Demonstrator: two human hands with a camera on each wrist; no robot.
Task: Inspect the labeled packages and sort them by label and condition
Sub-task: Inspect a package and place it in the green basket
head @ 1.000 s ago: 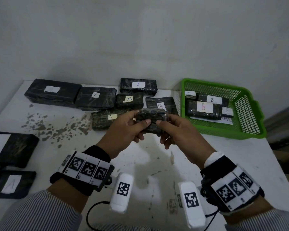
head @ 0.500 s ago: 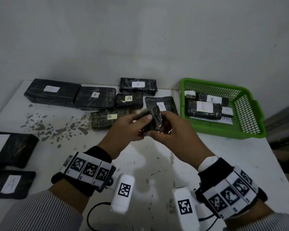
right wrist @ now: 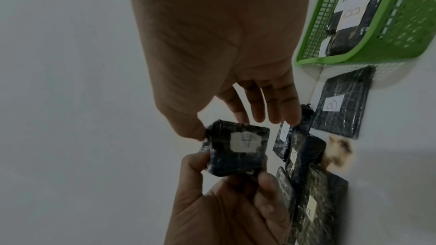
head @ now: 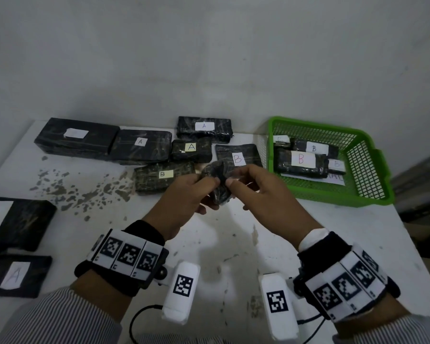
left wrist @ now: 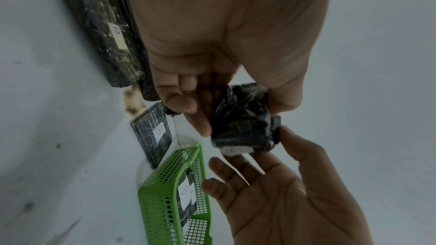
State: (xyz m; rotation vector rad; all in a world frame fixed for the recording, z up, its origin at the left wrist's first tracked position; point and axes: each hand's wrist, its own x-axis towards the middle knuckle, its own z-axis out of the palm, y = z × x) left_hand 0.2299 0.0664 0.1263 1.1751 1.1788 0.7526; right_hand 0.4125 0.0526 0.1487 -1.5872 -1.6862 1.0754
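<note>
I hold a small black wrapped package point(head: 217, 187) above the table's middle. My left hand point(head: 205, 188) grips it with thumb on one side and fingers on the other. My right hand point(head: 235, 181) pinches its right edge between thumb and forefinger, the other fingers point(right wrist: 271, 103) spread straight. In the right wrist view the package point(right wrist: 238, 148) shows a white label that reads like an A. In the left wrist view the package point(left wrist: 240, 118) shows crinkled black wrap and the label's edge. The green basket point(head: 372, 187) at the right holds several B packages point(head: 301, 160).
Behind my hands lie black packages: A point(head: 204, 126), A point(head: 140, 145), A point(head: 191, 150), B point(head: 164, 178), B point(head: 237, 155) and one with a blank label point(head: 76, 137). Two A packages point(head: 18, 219) sit at the left edge. Chipped paint point(head: 85, 192) marks the white table.
The small package has been turned in my hands from lying flat to standing on edge. My right hand has shifted from cupping its side to pinching its edge.
</note>
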